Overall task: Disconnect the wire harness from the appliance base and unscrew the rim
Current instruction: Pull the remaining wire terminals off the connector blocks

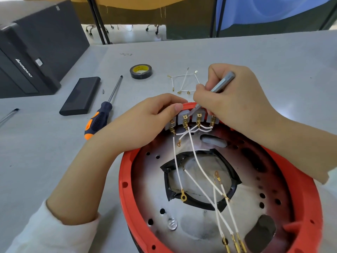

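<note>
The round appliance base [215, 194], dull metal inside a glossy red plastic rim [125, 183], sits on the grey table [54, 161]. At the base's far edge, the left hand [145, 123] pinches a grey terminal block [182, 117] carrying brass lugs and thin white wires [200, 167]. The right hand [233, 99] grips a slim metal tool [220, 83], tip on a terminal.

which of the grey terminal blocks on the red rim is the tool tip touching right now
The second grey terminal block from the left: the slim metal tool in the right hand touches its brass connector.
</note>
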The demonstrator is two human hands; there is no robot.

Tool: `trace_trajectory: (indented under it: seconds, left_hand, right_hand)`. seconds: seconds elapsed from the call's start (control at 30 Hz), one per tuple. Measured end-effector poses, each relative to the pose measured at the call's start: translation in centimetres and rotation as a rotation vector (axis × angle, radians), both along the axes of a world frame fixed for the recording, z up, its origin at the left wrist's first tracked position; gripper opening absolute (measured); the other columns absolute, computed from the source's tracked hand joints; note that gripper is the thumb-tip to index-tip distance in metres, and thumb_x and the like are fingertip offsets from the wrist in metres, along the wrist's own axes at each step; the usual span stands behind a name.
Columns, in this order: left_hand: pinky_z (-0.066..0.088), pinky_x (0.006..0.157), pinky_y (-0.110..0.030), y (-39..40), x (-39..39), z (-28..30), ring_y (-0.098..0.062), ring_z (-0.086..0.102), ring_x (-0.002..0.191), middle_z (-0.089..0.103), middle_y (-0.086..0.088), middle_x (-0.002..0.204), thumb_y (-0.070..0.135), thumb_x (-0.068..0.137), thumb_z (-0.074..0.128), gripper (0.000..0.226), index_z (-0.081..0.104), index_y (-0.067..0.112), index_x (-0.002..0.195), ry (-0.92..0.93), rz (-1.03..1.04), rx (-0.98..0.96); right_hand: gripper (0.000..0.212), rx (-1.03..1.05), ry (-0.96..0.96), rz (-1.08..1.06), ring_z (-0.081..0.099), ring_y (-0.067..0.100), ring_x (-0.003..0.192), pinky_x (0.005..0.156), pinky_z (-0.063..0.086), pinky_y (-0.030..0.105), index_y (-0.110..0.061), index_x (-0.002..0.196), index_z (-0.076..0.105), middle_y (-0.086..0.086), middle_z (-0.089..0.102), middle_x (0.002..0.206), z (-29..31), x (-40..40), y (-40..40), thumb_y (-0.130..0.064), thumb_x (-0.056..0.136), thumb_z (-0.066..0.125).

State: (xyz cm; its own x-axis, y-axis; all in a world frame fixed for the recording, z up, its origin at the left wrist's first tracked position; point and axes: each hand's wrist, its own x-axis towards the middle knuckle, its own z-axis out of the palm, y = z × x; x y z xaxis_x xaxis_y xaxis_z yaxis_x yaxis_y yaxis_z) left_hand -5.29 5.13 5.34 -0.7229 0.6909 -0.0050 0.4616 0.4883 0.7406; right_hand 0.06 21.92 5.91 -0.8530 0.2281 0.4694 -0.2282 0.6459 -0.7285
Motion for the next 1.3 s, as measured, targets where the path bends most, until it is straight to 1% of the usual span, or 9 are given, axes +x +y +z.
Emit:
trace_trajectory:
  seconds: [0.17,0.27,0.4,0.7,0.87,0.97,1.07,1.2,1.3]
  left_hand:
    - [0.043,0.099,-0.033,0.0,0.0,-0.1,-0.013,0.057,0.109,0.065,0.006,0.113,0.038,0.099,0.039,0.025,0.057,0.041,0.115,0.012,-0.005,-0.014]
    - [0.039,0.097,-0.015,0.0,0.1,0.1,0.002,0.054,0.109,0.064,0.019,0.112,0.036,0.099,0.04,0.024,0.058,0.039,0.115,-0.003,-0.008,0.002]
    - [0.035,0.09,-0.007,0.1,0.1,0.1,0.009,0.053,0.106,0.063,0.023,0.111,0.034,0.099,0.04,0.024,0.058,0.038,0.114,-0.005,-0.008,0.006]
    - [0.037,0.093,-0.011,0.1,0.1,0.2,0.004,0.055,0.107,0.064,0.02,0.112,0.035,0.098,0.04,0.026,0.059,0.036,0.117,-0.012,0.009,0.003]
    - [0.043,0.097,-0.027,0.1,0.0,0.1,-0.008,0.058,0.107,0.065,0.017,0.111,0.038,0.098,0.04,0.026,0.057,0.039,0.117,-0.008,0.018,-0.008]
    - [0.041,0.096,-0.021,0.0,-0.1,0.0,-0.003,0.057,0.106,0.064,0.02,0.111,0.037,0.098,0.04,0.024,0.057,0.042,0.114,-0.004,0.014,0.001]
    - [0.044,0.096,-0.035,0.1,-0.2,-0.2,-0.015,0.059,0.106,0.066,0.013,0.11,0.038,0.098,0.04,0.023,0.057,0.042,0.112,0.002,0.009,-0.001]
    - [0.038,0.091,-0.008,0.0,-0.2,-0.1,0.012,0.053,0.105,0.063,0.028,0.108,0.036,0.098,0.041,0.02,0.057,0.045,0.106,-0.01,-0.005,0.029]
    - [0.037,0.09,-0.006,0.0,-0.2,-0.1,0.013,0.053,0.105,0.063,0.026,0.109,0.036,0.098,0.041,0.023,0.058,0.039,0.113,-0.016,-0.012,0.029]
  right_hand:
    - [0.036,0.014,0.018,-0.002,0.047,0.025,0.049,0.046,0.037,0.024,-0.018,0.054,0.038,0.02,0.051,0.058,-0.2,-0.1,-0.1,-0.012,0.078,0.064]
    - [0.034,0.056,0.018,0.007,0.042,0.012,0.047,0.046,0.033,0.017,-0.016,0.055,0.039,0.018,0.05,0.057,-0.2,0.1,-0.3,-0.011,0.077,0.064]
    - [0.033,-0.01,-0.057,0.025,0.044,0.014,0.046,0.043,0.034,0.019,-0.015,0.055,0.039,0.019,0.048,0.056,0.1,-0.4,-0.1,-0.01,0.077,0.063]
    - [0.027,-0.077,-0.263,0.087,0.041,0.006,0.03,0.034,0.033,0.013,-0.012,0.054,0.042,-0.003,0.045,0.036,0.7,-1.9,0.2,-0.011,0.075,0.06]
    - [0.027,-0.068,-0.206,0.072,0.042,0.005,0.029,0.034,0.031,0.013,-0.013,0.055,0.041,0.001,0.045,0.039,0.5,-1.8,0.2,-0.011,0.076,0.059]
    - [0.03,-0.213,-0.169,0.082,0.036,0.006,0.027,0.032,0.028,0.013,-0.014,0.054,0.04,-0.003,0.044,0.034,0.5,-1.7,0.6,-0.008,0.077,0.058]
    - [0.029,-0.207,-0.145,0.085,0.036,0.007,0.027,0.033,0.027,0.012,-0.013,0.055,0.04,-0.004,0.044,0.034,0.5,-1.3,0.7,-0.008,0.078,0.058]
    - [0.026,-0.122,-0.114,0.115,0.044,0.006,0.031,0.037,0.031,0.01,-0.012,0.066,0.047,-0.004,0.048,0.041,0.9,-0.5,0.4,-0.017,0.088,0.061]
    - [0.022,-0.046,-0.085,0.2,0.046,0.008,0.032,0.04,0.034,0.013,-0.014,0.081,0.056,0.003,0.055,0.048,1.9,0.4,0.4,-0.033,0.09,0.062]
